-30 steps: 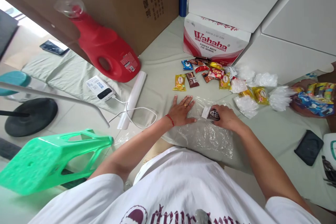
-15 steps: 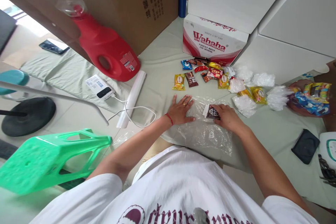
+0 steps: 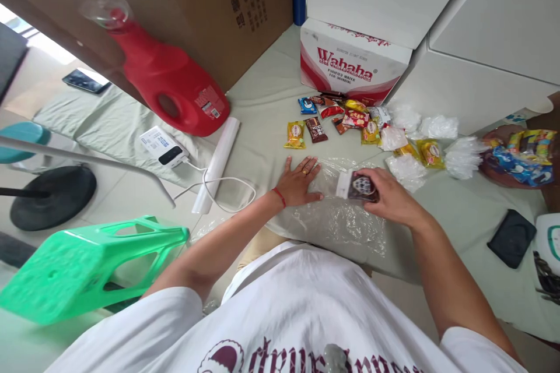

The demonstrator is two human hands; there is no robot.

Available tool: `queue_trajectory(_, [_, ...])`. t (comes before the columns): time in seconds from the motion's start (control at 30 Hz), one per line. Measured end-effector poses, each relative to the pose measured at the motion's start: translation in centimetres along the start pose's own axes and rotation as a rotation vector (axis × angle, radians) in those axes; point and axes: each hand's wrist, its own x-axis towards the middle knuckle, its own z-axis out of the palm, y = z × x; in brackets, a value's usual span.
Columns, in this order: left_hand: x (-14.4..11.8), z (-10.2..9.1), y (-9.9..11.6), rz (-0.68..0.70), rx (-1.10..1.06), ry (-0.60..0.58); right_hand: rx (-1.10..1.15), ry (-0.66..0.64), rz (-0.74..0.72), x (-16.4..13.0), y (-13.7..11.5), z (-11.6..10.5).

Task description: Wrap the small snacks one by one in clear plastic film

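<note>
My left hand lies flat with spread fingers on the left part of a sheet of clear plastic film. My right hand grips a small dark packet with a pale pattern and a white end, over the film's right half. The fingers hide its right side. Beyond my hands lie a yellow snack packet, a brown cocoa packet and a blue snack packet. More wrapped snacks are piled to their right, beside crumpled clear plastic bundles.
A Wahaba-style white and red carton stands at the back. To the left are a red jug, a white roll, a cabled white device and a green stool. A bowl of snacks and black pouch lie right.
My right hand has turned the dark packet, so more of its patterned face and white end shows. My left hand stays flat on the film. The view has shifted slightly.
</note>
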Motion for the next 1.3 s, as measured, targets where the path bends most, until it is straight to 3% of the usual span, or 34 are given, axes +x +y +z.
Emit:
queue_trajectory(0.13, [0.0,-0.5,-0.3,0.019,-0.002,-0.025,-0.144,-0.161,-0.069,1.6,-2.3,3.7])
queue_trajectory(0.27, [-0.3,-1.5,-0.9,0.075,-0.065,-0.038,-0.2,-0.213,-0.069,2.0,-2.2,6.2])
queue_trajectory(0.5, [-3.7,-1.4,-0.5,0.077,-0.011,0.224,-0.159,-0.127,-0.079,1.3,-1.8,6.9])
queue_trajectory(0.63, [-5.1,-1.0,0.0,0.06,0.02,0.28,-0.15,-0.123,-0.106,2.0,-1.9,7.7])
queue_trajectory(0.7, [-5.8,-1.2,0.2,0.029,0.014,0.326,-0.12,-0.113,-0.117,1.6,-1.9,7.3])
queue_trajectory(0.77, [-6.8,-1.4,0.2,0.098,-0.011,0.344,-0.051,-0.056,-0.13,0.0,-1.9,6.4])
queue_trajectory(0.9, [-9.3,-1.7,0.2,0.508,-0.169,0.128,0.105,-0.014,-0.133,-5.9,-1.6,5.2])
queue_trajectory(0.97, [-10.3,-1.4,-0.1,0.583,-0.243,0.026,0.122,-0.062,-0.145,-8.9,-1.3,6.0])
queue_trajectory(1.03, [-11.0,-0.8,-0.4,0.56,-0.273,-0.02,0.134,-0.052,-0.145,-10.9,-0.9,7.3])
queue_trajectory(1.13, [-11.0,-0.5,-1.0,0.487,-0.333,-0.051,0.217,0.004,-0.104,-11.5,-0.5,8.1])
queue_trajectory(1.3, [-9.1,-2.2,-1.8,0.231,-0.624,-0.035,0.29,-0.095,0.071,-7.8,0.1,3.8])
